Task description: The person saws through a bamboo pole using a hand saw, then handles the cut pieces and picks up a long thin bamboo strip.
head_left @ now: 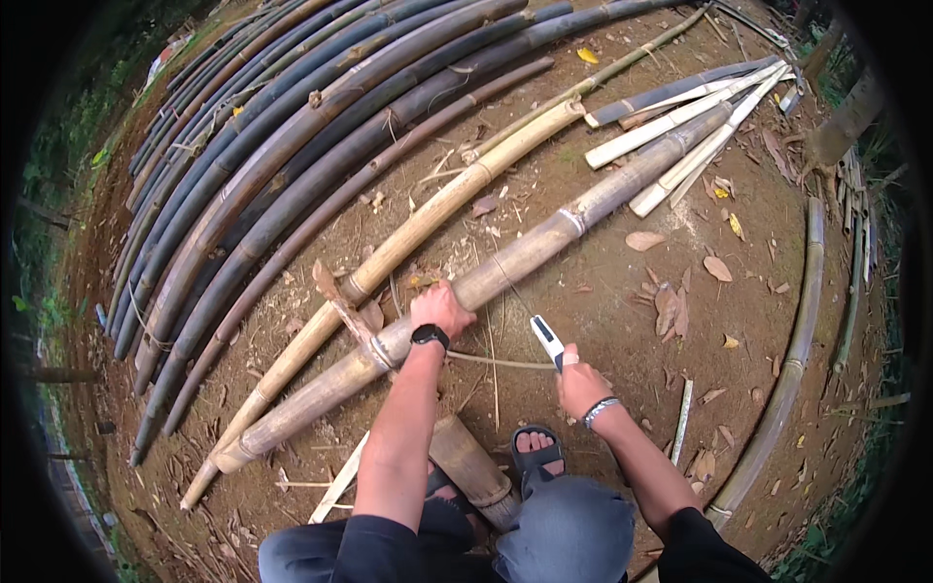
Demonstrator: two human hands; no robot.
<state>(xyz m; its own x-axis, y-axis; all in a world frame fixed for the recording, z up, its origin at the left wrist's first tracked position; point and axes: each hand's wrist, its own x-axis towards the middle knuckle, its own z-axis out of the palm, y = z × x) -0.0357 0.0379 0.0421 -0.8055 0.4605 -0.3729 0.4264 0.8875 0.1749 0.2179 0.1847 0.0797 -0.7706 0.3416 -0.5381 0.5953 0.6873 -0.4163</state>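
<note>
My left hand [440, 306] presses down on a long tan bamboo pole [530, 255] that lies slantwise on the dirt in front of me. A black watch sits on that wrist. My right hand [580, 381] grips the handle of a saw [545, 336] with a thin blade that reaches up across the pole just right of my left hand. A second, lighter bamboo pole [428, 219] lies beside the first on its far side. My sandalled foot [535, 452] rests on the ground below the pole, next to a short bamboo piece [469, 464].
A large stack of dark bamboo poles [292, 136] lies at the left and back. Split pale bamboo strips [685, 126] are at the upper right. Another long pole [792, 360] curves along the right. Dry leaves and shavings litter the dirt.
</note>
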